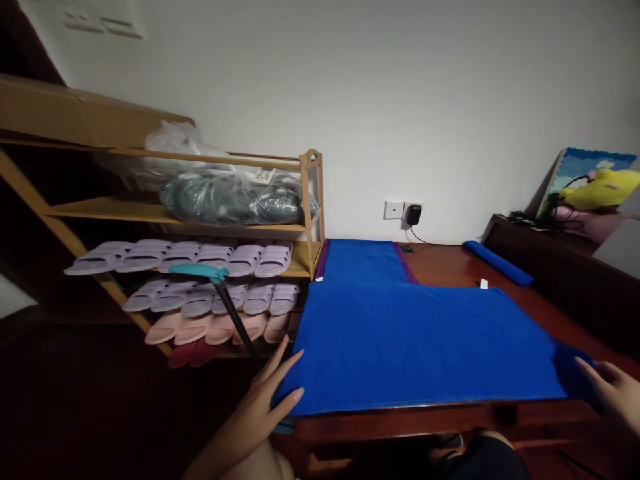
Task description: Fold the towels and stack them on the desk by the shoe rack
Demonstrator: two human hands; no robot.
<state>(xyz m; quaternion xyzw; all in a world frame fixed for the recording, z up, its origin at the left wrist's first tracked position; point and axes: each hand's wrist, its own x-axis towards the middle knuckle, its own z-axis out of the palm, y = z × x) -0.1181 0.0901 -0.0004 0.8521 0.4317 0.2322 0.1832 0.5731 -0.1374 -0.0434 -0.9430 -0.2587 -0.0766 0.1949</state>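
Left grip (257, 403) touches blue cloth (425, 343) near teal-topped pole (235, 313) and slipper rack (110, 207).

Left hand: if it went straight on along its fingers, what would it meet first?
Most likely the large blue cloth: the fingertips of the left hand overlap its left edge in view. Actual contact is hard to judge.

A reddish-brown table (440, 263) bears a blue cloth (415, 347), a purple-edged cloth (364, 260) and a blue roll (497, 263).
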